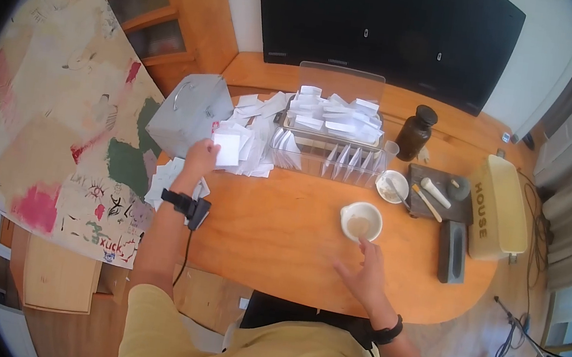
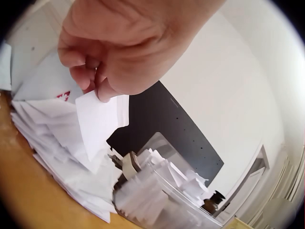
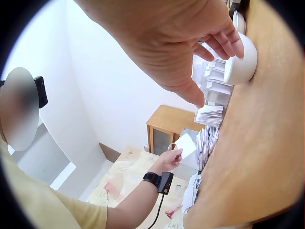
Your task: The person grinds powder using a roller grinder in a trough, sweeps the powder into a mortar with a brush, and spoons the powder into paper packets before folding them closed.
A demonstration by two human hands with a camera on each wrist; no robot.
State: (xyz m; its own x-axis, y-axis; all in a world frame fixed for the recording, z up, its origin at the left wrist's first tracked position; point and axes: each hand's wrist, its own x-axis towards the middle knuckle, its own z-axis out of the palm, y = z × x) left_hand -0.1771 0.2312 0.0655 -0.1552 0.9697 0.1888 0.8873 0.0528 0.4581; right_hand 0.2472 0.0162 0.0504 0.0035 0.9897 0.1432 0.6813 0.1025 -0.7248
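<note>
My left hand (image 1: 200, 159) pinches a small white paper packet (image 2: 97, 121) between thumb and fingers, held up over a heap of similar white packets (image 1: 255, 142). Behind that hand stands a grey box (image 1: 187, 113) with a handle. My right hand (image 1: 365, 279) hovers over the table with its fingers loosely spread and nothing in them. Its fingertips are close to a white mortar (image 1: 369, 231), which has a light brown powder in the bottom. A clear plastic box (image 1: 324, 158) full of upright white packets stands behind the mortar.
Right of the mortar are a white dish (image 1: 386, 191) with a spoon, a white pestle (image 1: 435, 192) on a dark board (image 1: 466, 215), and a dark stone trough (image 1: 452, 252). A yellow bin (image 1: 500, 212) and a brown bottle (image 1: 414, 136) stand behind. A painted cloth (image 1: 44, 113) hangs at left.
</note>
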